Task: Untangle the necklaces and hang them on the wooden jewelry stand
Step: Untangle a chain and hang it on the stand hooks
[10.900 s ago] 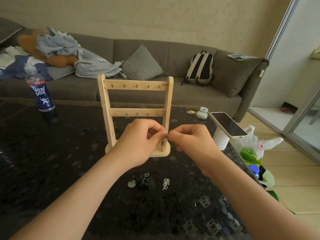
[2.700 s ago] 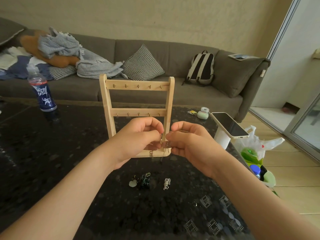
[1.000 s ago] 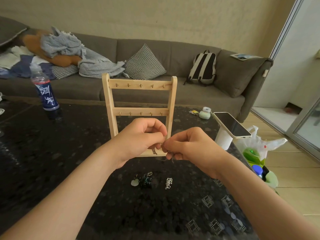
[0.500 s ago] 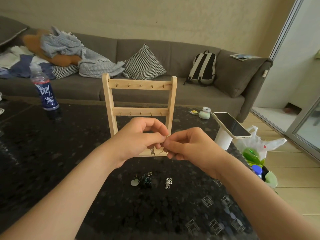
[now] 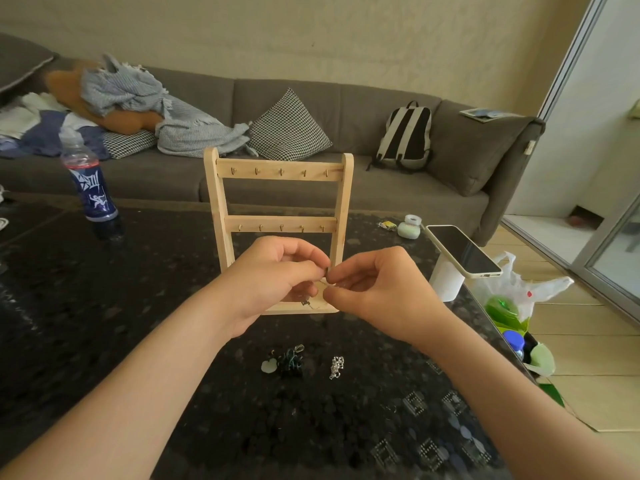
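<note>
- At the far left a bottle (image 5: 90,183) with a dark blue label stands upright on the black table (image 5: 104,323), near its back edge.
- Behind it, a heap of clothes (image 5: 138,95) lies on the grey sofa (image 5: 381,199). Further right on the same sofa are a checked cushion (image 5: 289,128) and a backpack (image 5: 407,133), which leans on the backrest.
- The left hand (image 5: 273,275) is raised above the table, in front of the lower part of the stand. Its fingers are curled, and the thumb and forefinger pinch the thin necklace (image 5: 313,303).
- The wooden jewelry stand (image 5: 278,171) stands upright in the middle of the table, just behind both hands. Each of its two crossbars carries a row of small hooks.
- The thin necklace is in the air between the two hands, in front of the base of the stand. A small loop hangs below the fingertips, with what seems to be a dark charm. The chain is too fine to see well.
- On the table below the hands, nearer to the person, lies a dark tangled necklace (image 5: 291,363), with a pale heart-shaped pendant at its left. Near it on the right, not touching, a silver chain (image 5: 336,367) lies in a small heap.
- The right hand (image 5: 377,289) meets the left one at the fingertips. It is also curled, and it pinches the same thin necklace.
- At the far right a phone (image 5: 462,249) lies tilted on a white cup (image 5: 446,284) at the table edge. A plastic bag (image 5: 519,292) is on the floor beside the table.
</note>
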